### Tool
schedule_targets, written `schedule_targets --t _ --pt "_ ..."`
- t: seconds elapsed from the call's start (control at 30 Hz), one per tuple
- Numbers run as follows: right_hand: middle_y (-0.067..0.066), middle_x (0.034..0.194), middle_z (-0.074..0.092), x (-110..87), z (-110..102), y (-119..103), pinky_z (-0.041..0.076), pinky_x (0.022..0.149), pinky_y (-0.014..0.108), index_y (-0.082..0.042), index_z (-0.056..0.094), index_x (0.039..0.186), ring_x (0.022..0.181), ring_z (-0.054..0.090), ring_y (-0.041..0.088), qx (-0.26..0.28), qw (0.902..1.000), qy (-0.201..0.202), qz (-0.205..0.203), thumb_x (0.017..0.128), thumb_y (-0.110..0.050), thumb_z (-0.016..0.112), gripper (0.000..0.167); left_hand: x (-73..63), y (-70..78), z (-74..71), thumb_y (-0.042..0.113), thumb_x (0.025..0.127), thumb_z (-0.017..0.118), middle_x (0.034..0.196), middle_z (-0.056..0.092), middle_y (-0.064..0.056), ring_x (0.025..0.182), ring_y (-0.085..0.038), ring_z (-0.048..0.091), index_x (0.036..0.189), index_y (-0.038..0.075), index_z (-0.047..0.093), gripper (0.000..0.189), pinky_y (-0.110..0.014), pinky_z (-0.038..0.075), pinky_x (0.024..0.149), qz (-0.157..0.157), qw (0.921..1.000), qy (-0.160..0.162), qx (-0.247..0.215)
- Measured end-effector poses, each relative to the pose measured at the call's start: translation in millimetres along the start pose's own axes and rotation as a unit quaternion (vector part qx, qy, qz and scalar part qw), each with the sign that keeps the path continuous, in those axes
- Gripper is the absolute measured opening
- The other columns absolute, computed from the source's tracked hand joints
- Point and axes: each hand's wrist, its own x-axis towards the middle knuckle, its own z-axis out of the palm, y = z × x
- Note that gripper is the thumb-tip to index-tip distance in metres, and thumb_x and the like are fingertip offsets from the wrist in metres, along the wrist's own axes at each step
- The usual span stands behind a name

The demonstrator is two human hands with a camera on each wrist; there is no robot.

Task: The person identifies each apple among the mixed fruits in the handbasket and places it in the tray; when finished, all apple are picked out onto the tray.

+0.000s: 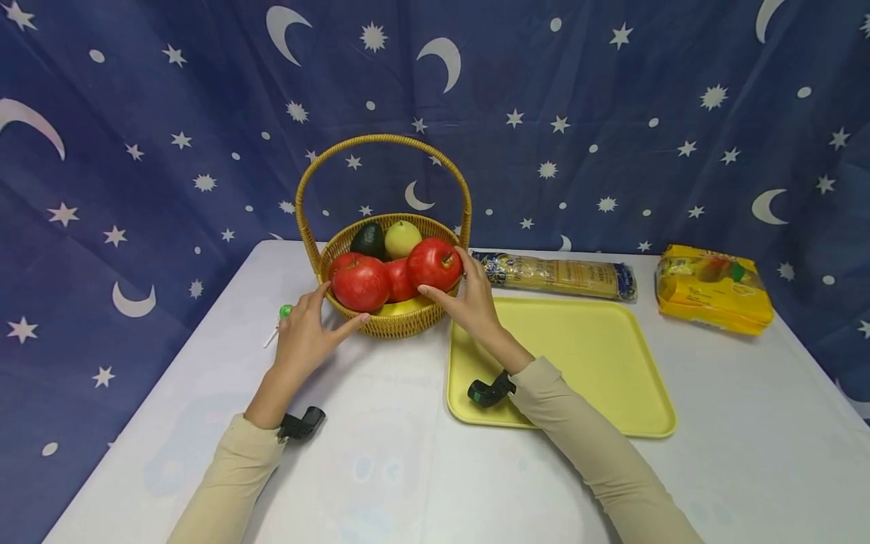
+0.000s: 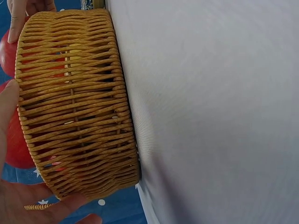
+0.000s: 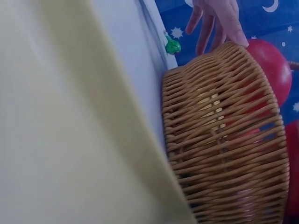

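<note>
Head view, red apple (image 1: 430, 262) between gripping right fingers (image 1: 469, 264), left fingers (image 1: 316, 296) spread loosely at basket rim (image 1: 401, 320)

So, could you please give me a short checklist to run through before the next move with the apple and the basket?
1. Right hand on the rightmost round red apple: ok, thumb and fingers lie around it.
2. Firmness of that grip: cannot tell, since pressure does not show.
3. Left hand at the round, woven tan wicker basket: ok, its thumb is at the front rim.
4. Basket upright: ok, its tall arched wicker handle points up.
5. Space beside the left hand: not ok, a green-headed lollipop with a white stick lies close by.
6. Basket apart from the flat, rectangular yellow tray: cannot tell, they look very close.
</note>
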Motion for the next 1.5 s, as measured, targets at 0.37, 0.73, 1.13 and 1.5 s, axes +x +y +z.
schedule_targets --t 0.37,0.73,1.13,1.5 --pt "0.021 0.141 0.044 1.2 -2.8 -1.6 0.047 0.101 0.046 0.0 0.042 0.142 0.12 0.054 0.035 0.068 0.9976 0.007 0.014 0.076 -0.022 0.085 0.082 1.0 0.6 0.5 0.061 0.08 0.069 0.14 0.045 -0.029 0.128 -0.044 0.043 0.148 0.001 0.036 0.096 -0.064 0.034 0.096 0.001 1.0 0.002 0.001" --pt "0.018 0.139 0.051 -0.3 -5.3 -0.6 0.041 0.107 0.041 0.001 0.04 0.139 0.13 0.05 0.028 0.147 0.9888 0.015 0.022 0.074 -0.013 0.087 0.081 0.1 0.5 -0.6 0.061 0.081 0.069 0.142 0.043 -0.029 0.131 -0.044 0.041 0.149 0.002 0.034 0.096 -0.065 0.032 0.099 -0.007 0.9999 -0.008 0.001" --pt "0.016 0.139 0.048 -2.6 -11.9 -1.3 0.044 0.105 0.035 0.001 0.038 0.139 0.128 0.051 0.026 0.195 0.9809 0.003 0.004 0.073 -0.003 0.085 0.082 -0.8 0.8 -2.8 0.059 0.082 0.069 0.142 0.042 -0.03 0.128 -0.046 0.043 0.15 0.002 0.033 0.096 -0.068 0.035 0.098 -0.009 0.9999 -0.011 -0.005" --pt "0.017 0.141 0.047 -6.3 -25.0 6.0 0.043 0.105 0.033 0.005 0.036 0.141 0.127 0.051 0.027 0.218 0.9759 0.011 -0.014 0.073 0.006 0.081 0.082 0.4 -0.6 -0.4 0.064 0.081 0.067 0.141 0.043 -0.03 0.126 -0.047 0.045 0.15 0.003 0.033 0.098 -0.067 0.038 0.097 -0.01 0.9999 -0.013 -0.003"
